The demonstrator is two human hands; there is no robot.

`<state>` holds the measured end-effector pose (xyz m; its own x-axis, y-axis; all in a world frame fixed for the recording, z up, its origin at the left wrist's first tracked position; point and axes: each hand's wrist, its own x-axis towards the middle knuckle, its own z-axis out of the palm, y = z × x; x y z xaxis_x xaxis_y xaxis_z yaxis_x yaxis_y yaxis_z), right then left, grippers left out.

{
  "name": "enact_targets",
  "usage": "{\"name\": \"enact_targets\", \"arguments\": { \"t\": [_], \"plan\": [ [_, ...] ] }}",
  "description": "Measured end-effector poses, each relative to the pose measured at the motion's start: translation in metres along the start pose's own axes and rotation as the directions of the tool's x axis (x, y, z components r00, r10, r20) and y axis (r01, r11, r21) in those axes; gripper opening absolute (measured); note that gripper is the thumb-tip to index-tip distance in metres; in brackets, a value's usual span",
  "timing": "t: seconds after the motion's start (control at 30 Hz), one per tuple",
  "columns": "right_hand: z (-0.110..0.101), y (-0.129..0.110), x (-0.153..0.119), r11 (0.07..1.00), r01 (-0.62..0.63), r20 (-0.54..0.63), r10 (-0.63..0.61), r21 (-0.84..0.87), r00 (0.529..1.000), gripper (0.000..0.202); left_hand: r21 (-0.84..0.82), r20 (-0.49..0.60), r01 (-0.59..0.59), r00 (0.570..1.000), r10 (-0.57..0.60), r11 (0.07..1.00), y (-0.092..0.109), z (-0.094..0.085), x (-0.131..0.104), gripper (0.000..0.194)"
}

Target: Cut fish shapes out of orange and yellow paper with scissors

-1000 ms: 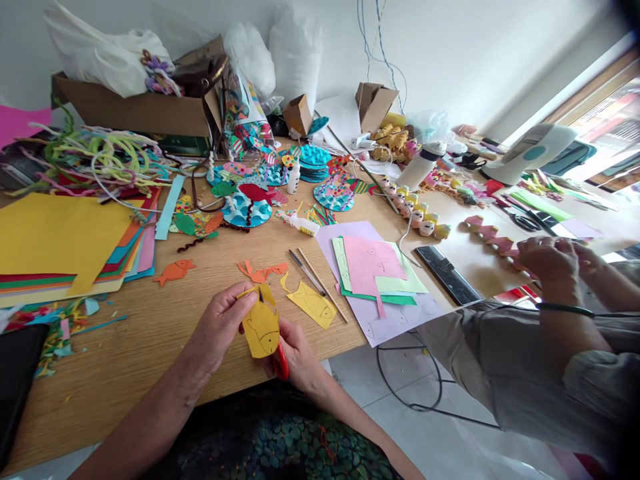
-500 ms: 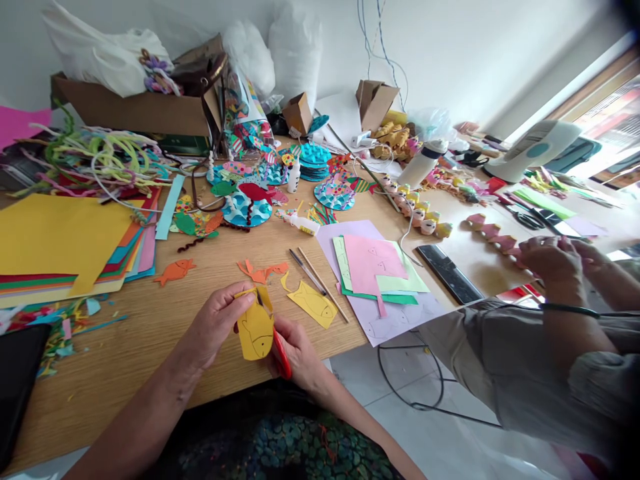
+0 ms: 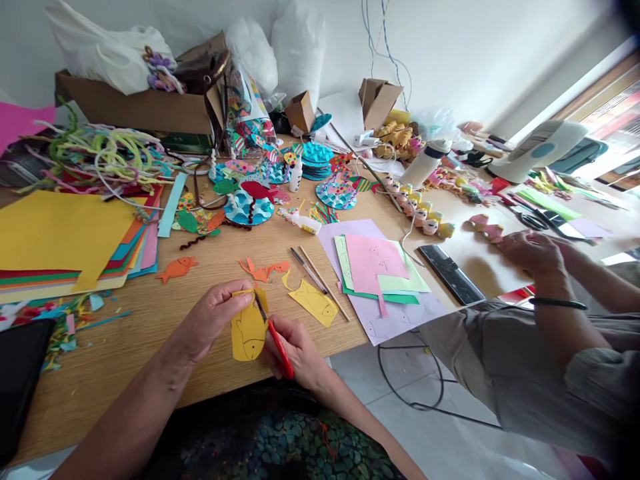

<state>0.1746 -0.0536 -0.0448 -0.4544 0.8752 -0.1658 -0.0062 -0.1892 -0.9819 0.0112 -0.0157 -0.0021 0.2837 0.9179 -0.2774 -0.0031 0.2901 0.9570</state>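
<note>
Between finger and thumb, my left hand (image 3: 219, 313) pinches the top of a piece of yellow paper (image 3: 248, 339) with a fish drawn on it. My right hand (image 3: 299, 348) grips red-handled scissors (image 3: 281, 350), whose dark blades lie against the paper's upper right edge. Just beyond my hands are orange paper scraps (image 3: 263, 269). Another yellow paper piece with a drawn fish (image 3: 313, 303) lies to the right, beside a pen (image 3: 309, 270) and a thin wooden stick (image 3: 325, 284). An orange paper fish (image 3: 178, 268) rests on the table to the left.
Stacked coloured paper (image 3: 60, 233) and a dark tablet-like object (image 3: 23, 387) are at left. A glue bottle (image 3: 303, 222) lies beyond the scraps. Pink, green and lilac sheets (image 3: 373, 267) sit at right. A co-worker's hands (image 3: 535, 253) handle pink egg-carton-like pieces (image 3: 485, 227).
The scissor blades have swung into clearer view at the paper's upper edge, and the yellow paper has shifted slightly left. The co-worker's hands have moved left.
</note>
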Motion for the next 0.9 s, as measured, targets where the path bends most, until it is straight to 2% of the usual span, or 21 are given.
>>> {"name": "enact_targets", "arguments": {
  "t": [0.27, 0.43, 0.67, 0.9],
  "plan": [
    [0.0009, -0.0031, -0.0014, 0.994, -0.04, 0.029, 0.038, 0.097, 0.999, 0.037, -0.053, 0.028, 0.033, 0.999, -0.032, 0.998, -0.0006, -0.0029, 0.0014, 0.023],
    [-0.0025, -0.0017, -0.0014, 0.999, -0.024, 0.056, 0.021, 0.049, 0.998, 0.03, -0.057, 0.093, 0.065, 0.994, -0.06, 0.996, 0.0018, -0.0044, 0.0007, 0.022],
    [-0.0022, -0.0031, -0.0016, 0.996, -0.019, 0.073, 0.013, 0.085, 0.997, 0.032, -0.056, 0.097, 0.063, 0.994, -0.058, 0.996, 0.002, -0.0043, 0.0002, 0.022],
    [-0.0036, -0.0015, -0.0026, 0.996, -0.008, 0.106, -0.001, 0.086, 0.994, 0.032, -0.076, 0.159, 0.086, 0.985, -0.073, 0.993, 0.0026, -0.008, -0.0004, 0.019]
  ]
}}
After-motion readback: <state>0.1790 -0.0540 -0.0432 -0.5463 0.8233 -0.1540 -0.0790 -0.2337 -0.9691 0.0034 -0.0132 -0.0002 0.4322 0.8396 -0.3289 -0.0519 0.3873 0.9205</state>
